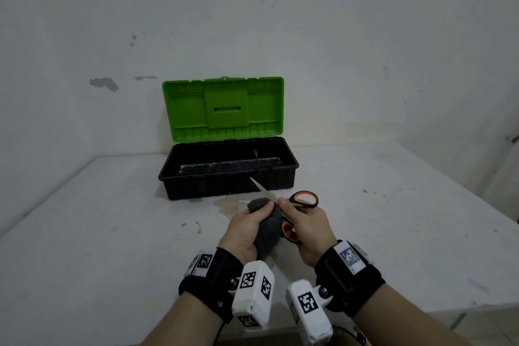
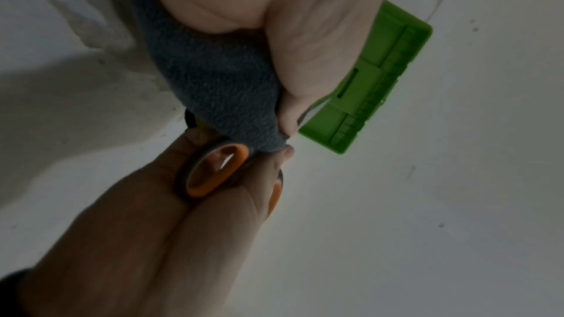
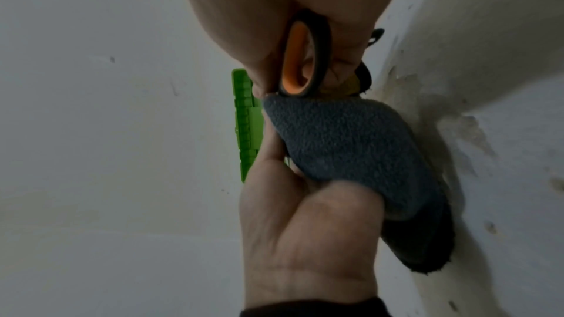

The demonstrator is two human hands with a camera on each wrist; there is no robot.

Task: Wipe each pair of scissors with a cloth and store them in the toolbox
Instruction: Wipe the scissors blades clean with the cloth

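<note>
The scissors (image 1: pixel 304 198), with orange-and-black handles, are held above the table in front of the toolbox. My right hand (image 1: pixel 297 216) grips them at the handles (image 3: pixel 302 57). Their blades are spread, and one bare blade (image 1: pixel 259 187) points up-left at the toolbox's front wall. My left hand (image 1: pixel 252 222) grips a grey fleece cloth (image 1: pixel 268 229) bunched around the blades near the pivot. The cloth (image 2: pixel 219 90) hides most of the second blade. The black toolbox (image 1: pixel 227 180) stands open, its green lid (image 1: pixel 224 108) upright against the wall.
The white table (image 1: pixel 112 233) is stained, with a damp patch under my hands. Its right edge (image 1: pixel 477 199) falls away to the floor. A scuffed white wall rises right behind the toolbox. A pale strip lies along the dark toolbox floor.
</note>
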